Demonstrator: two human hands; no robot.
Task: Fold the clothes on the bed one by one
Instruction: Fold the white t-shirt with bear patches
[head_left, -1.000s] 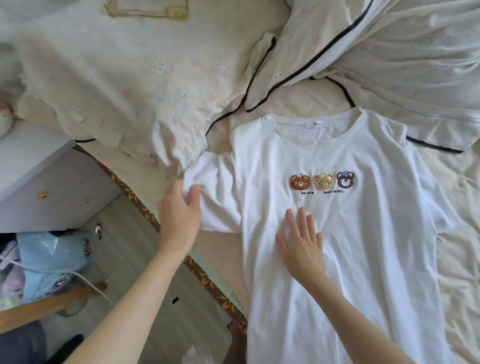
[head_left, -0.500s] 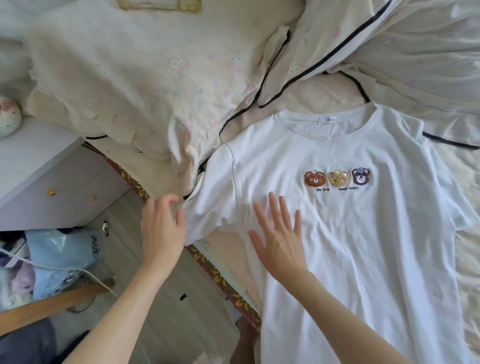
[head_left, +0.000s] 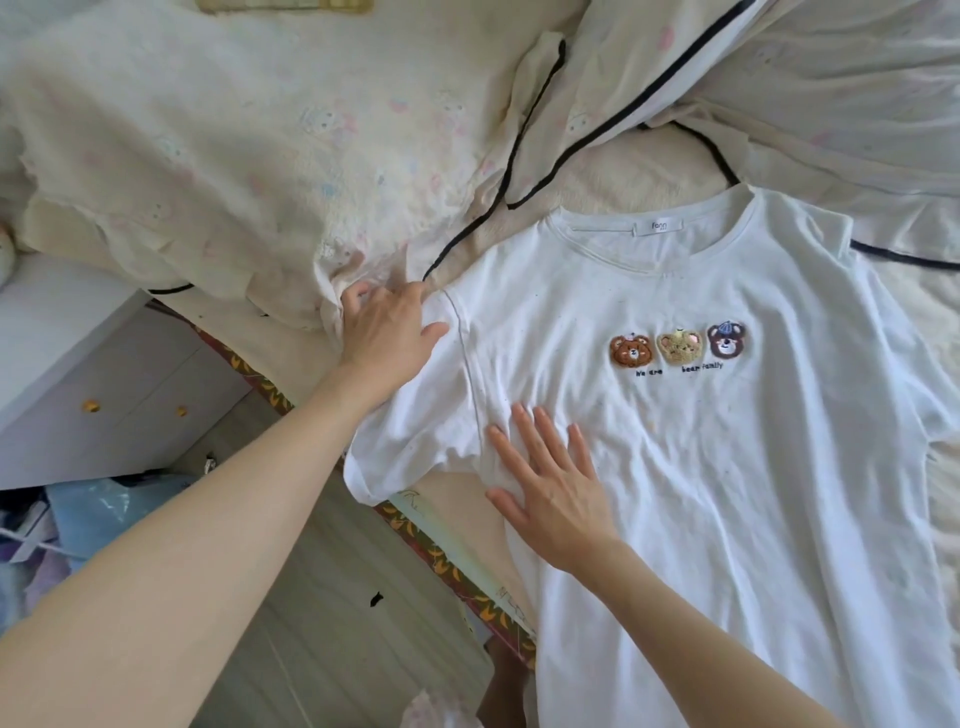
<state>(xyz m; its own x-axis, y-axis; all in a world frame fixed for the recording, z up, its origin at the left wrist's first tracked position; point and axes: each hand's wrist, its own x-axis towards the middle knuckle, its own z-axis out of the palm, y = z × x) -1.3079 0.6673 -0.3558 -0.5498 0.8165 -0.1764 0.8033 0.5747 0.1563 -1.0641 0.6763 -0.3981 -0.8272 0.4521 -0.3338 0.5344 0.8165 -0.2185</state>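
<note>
A white T-shirt with three bear patches on the chest lies face up on the bed, collar toward the far side. Its left sleeve is spread out toward the bed's edge. My left hand rests palm down at the shoulder end of that sleeve, its fingertips against the cream quilt. My right hand lies flat with fingers spread on the shirt's body just below the armpit seam. Neither hand grips any cloth.
A rumpled cream quilt with black piping fills the bed's far side and upper right. The bed's patterned edge runs diagonally, with wooden floor below. A white cabinet and a blue bag stand at left.
My left hand let go of the sleeve, dropped away over the floor, then moved up onto the sleeve's shoulder end. The sleeve now lies spread flat. My right hand slid left toward the armpit.
</note>
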